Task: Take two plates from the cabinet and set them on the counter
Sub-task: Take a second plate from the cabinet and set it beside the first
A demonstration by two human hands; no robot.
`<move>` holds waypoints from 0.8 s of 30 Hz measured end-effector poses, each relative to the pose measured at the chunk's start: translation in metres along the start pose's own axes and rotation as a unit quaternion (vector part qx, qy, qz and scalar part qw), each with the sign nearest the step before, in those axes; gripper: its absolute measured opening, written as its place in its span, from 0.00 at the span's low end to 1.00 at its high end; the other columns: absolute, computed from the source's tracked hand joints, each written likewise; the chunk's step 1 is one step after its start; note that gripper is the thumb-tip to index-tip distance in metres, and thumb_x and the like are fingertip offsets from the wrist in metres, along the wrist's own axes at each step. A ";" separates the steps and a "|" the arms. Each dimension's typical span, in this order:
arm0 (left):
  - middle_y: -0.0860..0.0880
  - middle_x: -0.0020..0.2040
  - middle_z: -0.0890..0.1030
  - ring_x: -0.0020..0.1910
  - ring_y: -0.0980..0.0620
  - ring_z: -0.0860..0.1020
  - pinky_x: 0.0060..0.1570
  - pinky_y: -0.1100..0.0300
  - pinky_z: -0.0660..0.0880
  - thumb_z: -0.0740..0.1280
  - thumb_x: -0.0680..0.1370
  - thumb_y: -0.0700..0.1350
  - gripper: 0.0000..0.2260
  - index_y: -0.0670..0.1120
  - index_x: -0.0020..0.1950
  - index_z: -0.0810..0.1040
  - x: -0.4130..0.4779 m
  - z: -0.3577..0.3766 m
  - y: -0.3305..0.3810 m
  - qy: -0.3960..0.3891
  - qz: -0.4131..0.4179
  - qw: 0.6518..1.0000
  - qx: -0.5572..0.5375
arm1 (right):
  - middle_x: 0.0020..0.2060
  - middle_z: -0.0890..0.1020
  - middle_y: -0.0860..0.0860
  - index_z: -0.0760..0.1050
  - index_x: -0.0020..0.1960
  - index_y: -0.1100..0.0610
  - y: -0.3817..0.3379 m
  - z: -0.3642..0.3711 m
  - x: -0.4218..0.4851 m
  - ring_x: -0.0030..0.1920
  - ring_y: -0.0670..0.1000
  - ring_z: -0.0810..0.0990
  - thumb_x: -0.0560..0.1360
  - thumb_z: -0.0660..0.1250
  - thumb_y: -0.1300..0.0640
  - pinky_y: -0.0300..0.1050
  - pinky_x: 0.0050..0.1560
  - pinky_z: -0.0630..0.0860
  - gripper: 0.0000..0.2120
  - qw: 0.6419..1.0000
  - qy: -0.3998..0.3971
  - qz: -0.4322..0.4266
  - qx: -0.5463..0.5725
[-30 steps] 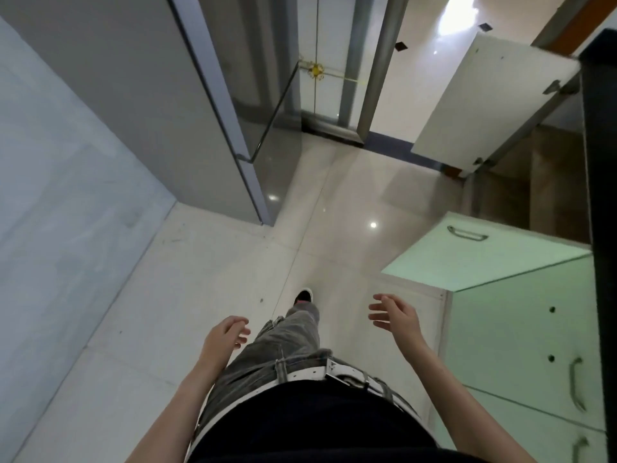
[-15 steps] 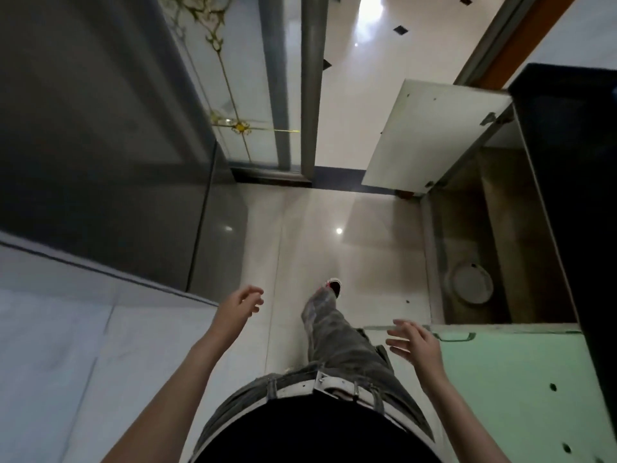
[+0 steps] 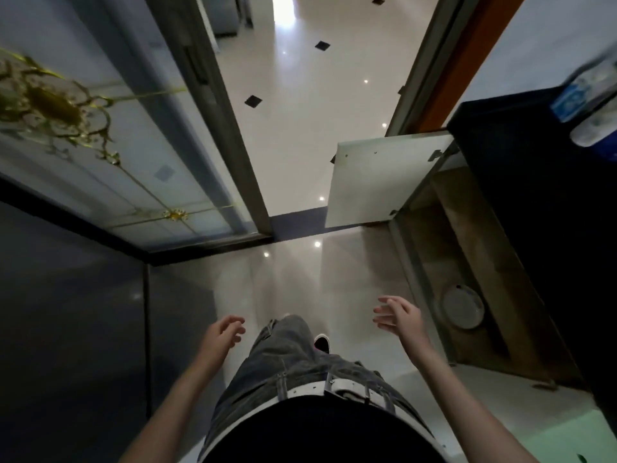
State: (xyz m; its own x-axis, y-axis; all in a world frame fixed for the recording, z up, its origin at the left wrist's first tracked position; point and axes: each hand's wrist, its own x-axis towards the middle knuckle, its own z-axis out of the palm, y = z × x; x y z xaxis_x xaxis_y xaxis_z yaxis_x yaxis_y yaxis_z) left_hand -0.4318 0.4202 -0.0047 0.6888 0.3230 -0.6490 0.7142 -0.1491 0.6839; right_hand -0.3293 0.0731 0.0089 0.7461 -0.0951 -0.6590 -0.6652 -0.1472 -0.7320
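Hands, right [image 3: 402, 317] and left [image 3: 222, 333], are held empty, fingers spread, near plates [image 3: 463, 306] in open cabinet [image 3: 467, 248].

single head-worn view, steeply downward over the floor [image 3: 300, 182], edges perhaps wide-angle warped

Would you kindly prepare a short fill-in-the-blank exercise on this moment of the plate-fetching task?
1. The white door of the low wooden cabinet stands ____.
2. The round pale plates lie ____ that cabinet, on its bottom shelf.
3. The right hand holds ____, its fingers spread.
4. The left hand hangs over the glossy tiled ____.

Missing words: open; inside; nothing; floor
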 end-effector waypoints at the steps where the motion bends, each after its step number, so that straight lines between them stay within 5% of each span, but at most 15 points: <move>1: 0.39 0.42 0.80 0.41 0.44 0.76 0.40 0.56 0.70 0.60 0.80 0.36 0.08 0.41 0.48 0.79 0.016 -0.003 0.011 -0.012 -0.001 1.000 0.016 | 0.42 0.82 0.61 0.78 0.54 0.64 -0.006 0.001 0.009 0.39 0.59 0.81 0.82 0.55 0.63 0.50 0.43 0.78 0.12 1.000 0.014 0.004 0.012; 9: 0.45 0.42 0.80 0.38 0.50 0.75 0.39 0.59 0.71 0.60 0.81 0.39 0.08 0.44 0.49 0.79 0.163 0.009 0.133 -0.185 0.041 0.961 0.199 | 0.42 0.82 0.61 0.78 0.54 0.64 -0.018 0.009 0.053 0.38 0.59 0.81 0.82 0.57 0.62 0.50 0.42 0.78 0.11 0.971 0.181 0.073 0.135; 20: 0.53 0.40 0.84 0.40 0.56 0.80 0.47 0.56 0.75 0.62 0.73 0.54 0.07 0.58 0.42 0.80 0.248 0.135 0.274 -0.404 0.162 0.824 0.363 | 0.41 0.83 0.59 0.79 0.52 0.61 0.002 0.024 0.028 0.33 0.51 0.84 0.81 0.57 0.63 0.40 0.36 0.82 0.11 0.845 0.393 0.139 0.336; 24: 0.55 0.41 0.84 0.38 0.64 0.79 0.45 0.63 0.74 0.63 0.77 0.48 0.09 0.59 0.42 0.80 0.242 0.194 0.271 -0.464 0.170 0.768 0.407 | 0.41 0.82 0.60 0.78 0.54 0.63 0.017 0.015 0.035 0.31 0.50 0.84 0.80 0.56 0.65 0.40 0.36 0.82 0.12 0.799 0.436 0.148 0.387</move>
State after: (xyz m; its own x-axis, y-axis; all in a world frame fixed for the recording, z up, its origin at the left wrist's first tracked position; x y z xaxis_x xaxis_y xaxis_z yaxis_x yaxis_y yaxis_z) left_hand -0.0477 0.2765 -0.0414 0.3753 -0.6129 -0.6954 0.0535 -0.7346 0.6764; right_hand -0.3148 0.0818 -0.0291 0.0628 -0.7121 -0.6993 -0.3815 0.6303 -0.6761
